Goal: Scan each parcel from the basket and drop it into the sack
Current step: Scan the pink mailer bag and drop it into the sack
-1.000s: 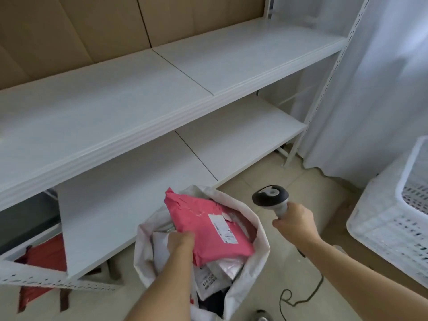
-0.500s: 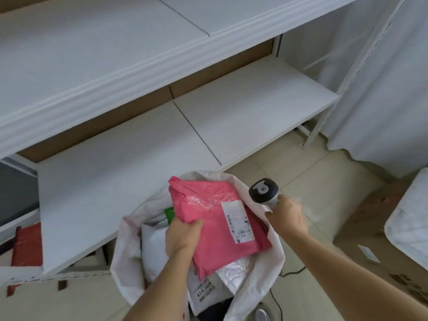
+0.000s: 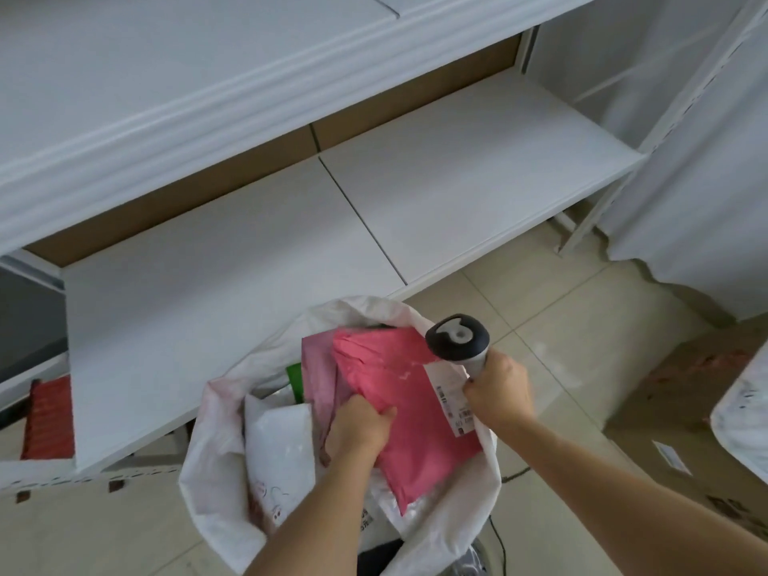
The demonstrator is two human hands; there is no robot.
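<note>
Head view, near to far. Nearest, left hand (image 3: 360, 426), fingers curled round the lower left edge of a soft pink plastic mailer parcel (image 3: 399, 405), thumb on top, pinching it. Just beyond and to the right, right hand (image 3: 498, 392), fingers wrapped tight round the grey handle of a black-headed barcode scanner (image 3: 457, 338), head hanging over the parcel's top right corner. Parcel held tilted over the open mouth of a white woven plastic sack (image 3: 208, 459), above the white and mauve mailers already inside. White printed shipping label (image 3: 451, 399) on the parcel's right side, partly hidden by the right hand and scanner; film crumpled toward the top, smoother lower down.

Step in hand, by judgement: reading the label before release. Best done by keeping the label face flat and taut, scanner window aimed squarely at the barcode and clear of the hand. Only then loosening the left pinch, with the parcel centred over the mouth, away from the rim.

Farther off, white laminate shelving (image 3: 457, 193), brown cardboard box (image 3: 681, 413) on the tiled floor at right.
</note>
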